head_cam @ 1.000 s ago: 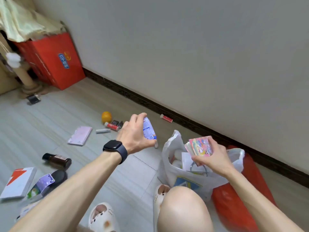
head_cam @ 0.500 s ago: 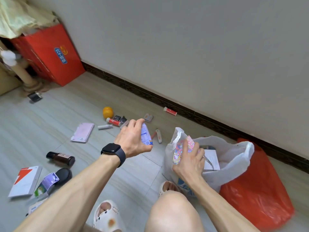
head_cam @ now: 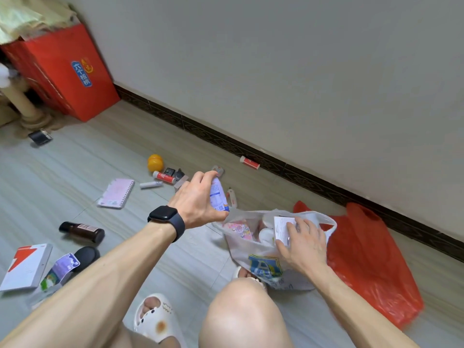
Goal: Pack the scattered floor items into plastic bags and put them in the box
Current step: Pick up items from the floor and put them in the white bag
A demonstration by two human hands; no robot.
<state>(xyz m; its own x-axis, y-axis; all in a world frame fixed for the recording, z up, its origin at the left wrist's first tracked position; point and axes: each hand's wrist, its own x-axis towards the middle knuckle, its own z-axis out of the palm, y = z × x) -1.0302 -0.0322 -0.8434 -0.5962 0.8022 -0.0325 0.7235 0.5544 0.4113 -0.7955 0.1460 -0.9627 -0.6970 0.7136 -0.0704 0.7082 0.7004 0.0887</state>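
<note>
Left hand: I see my left hand point(head_cam: 198, 199) lifted off the floor, back toward the camera and wrist bent, just left of the bag's mouth.
Left grip: fingers and thumb are wrapped round a small white bottle point(head_cam: 218, 195) with blue print. The bottle leans, its lower end close to the bag's rim, and I cannot tell whether the two touch.
Left wrist: a dark watch point(head_cam: 165, 217) sits on it, with the forearm running down to the lower left corner.
Right hand: my right hand point(head_cam: 303, 243) reaches in from the lower right, palm down over the bag's mouth.
Right grip: the fingers are spread and nearly straight. They lie on a white paper slip point(head_cam: 281, 226) and pinch nothing that I can make out.
White plastic bag point(head_cam: 241, 252): it stands open on the floor in front of my knee point(head_cam: 241, 312), with a blue and yellow logo on its side.
Inside the bag: a colourful pack of cards point(head_cam: 238, 229) lies at the left, with some pale round items beside it.
Red plastic bag point(head_cam: 364, 257): it lies slack on the floor, just right of the white one.
Red box point(head_cam: 67, 71): it stands against the wall at far left, well away from both hands.
On the floor: a yellow ball point(head_cam: 155, 162), a red and white tube point(head_cam: 164, 177), a pink notebook point(head_cam: 116, 193), a brown bottle point(head_cam: 82, 231) on its side and a white and red carton point(head_cam: 25, 266).
Foot: a white slipper point(head_cam: 155, 317) shows at the bottom.
</note>
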